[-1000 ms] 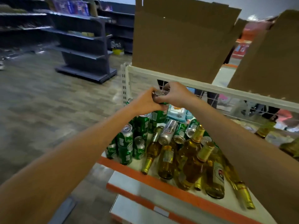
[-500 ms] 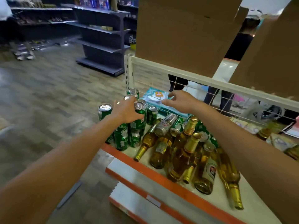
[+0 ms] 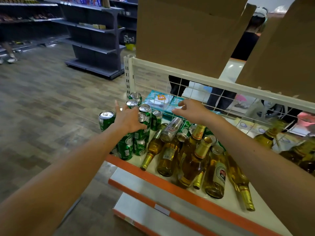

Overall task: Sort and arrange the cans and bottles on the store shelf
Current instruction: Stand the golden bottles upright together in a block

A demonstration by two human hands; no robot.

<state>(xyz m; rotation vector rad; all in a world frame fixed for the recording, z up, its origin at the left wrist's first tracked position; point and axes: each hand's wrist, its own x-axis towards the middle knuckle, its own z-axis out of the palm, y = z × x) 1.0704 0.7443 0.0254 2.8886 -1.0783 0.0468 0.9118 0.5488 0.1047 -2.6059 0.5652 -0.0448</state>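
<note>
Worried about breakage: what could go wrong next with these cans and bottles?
The green cans are stacked at the open left end of the shelf; a nudge from the left hand could topple one off. The glass bottles lie heaped by the orange lip; pulling one might roll others off.

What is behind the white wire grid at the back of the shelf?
Light blue packs lie just behind the wire grid, with legs in dark trousers farther back. The right hand covers part of the packs; cardboard boxes hide everything above.
</note>
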